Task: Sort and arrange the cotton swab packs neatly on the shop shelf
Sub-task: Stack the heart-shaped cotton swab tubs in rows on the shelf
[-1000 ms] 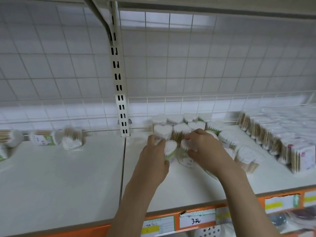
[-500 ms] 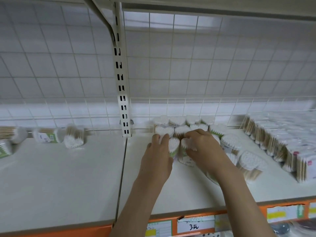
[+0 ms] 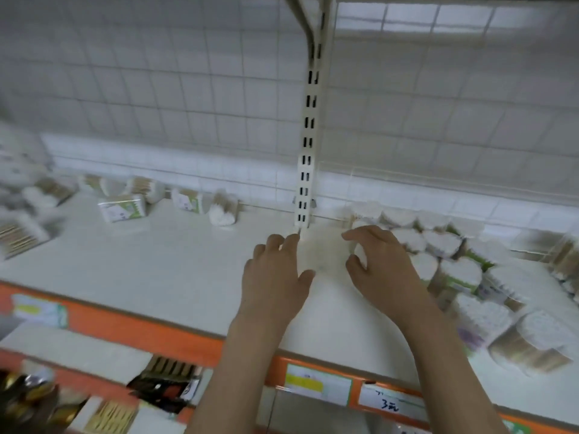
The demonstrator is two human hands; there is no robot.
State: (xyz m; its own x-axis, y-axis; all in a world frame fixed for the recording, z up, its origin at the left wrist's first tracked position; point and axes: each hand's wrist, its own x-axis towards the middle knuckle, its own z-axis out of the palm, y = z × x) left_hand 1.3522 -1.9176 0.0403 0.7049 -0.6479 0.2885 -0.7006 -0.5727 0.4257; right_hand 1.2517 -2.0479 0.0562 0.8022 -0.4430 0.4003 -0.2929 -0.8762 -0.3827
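Observation:
Heart-shaped cotton swab packs [image 3: 438,242] stand clustered in rows on the white shelf [image 3: 156,261], right of the slotted upright. More packs lie tipped over along the back at the left: one showing its swab tips [image 3: 222,211], a labelled one [image 3: 188,200] and a green-labelled one [image 3: 122,208]. My left hand [image 3: 275,277] hovers over bare shelf with fingers relaxed and holds nothing. My right hand [image 3: 379,267] is loosely curved at the left edge of the cluster; nothing shows in its grip, and any contact with the nearest pack is blurred.
A slotted metal upright [image 3: 308,136] rises from the shelf's back in front of a wire grid wall. An orange price rail [image 3: 141,330] with paper labels [image 3: 316,383] runs along the front edge. Other goods [image 3: 166,383] sit on the shelf below. Flat swab packs [image 3: 18,236] lie far left.
Both hands have come off the heart-shaped packs they were pressing together and drawn back leftward and apart. The view has swung left, showing more of the left shelf.

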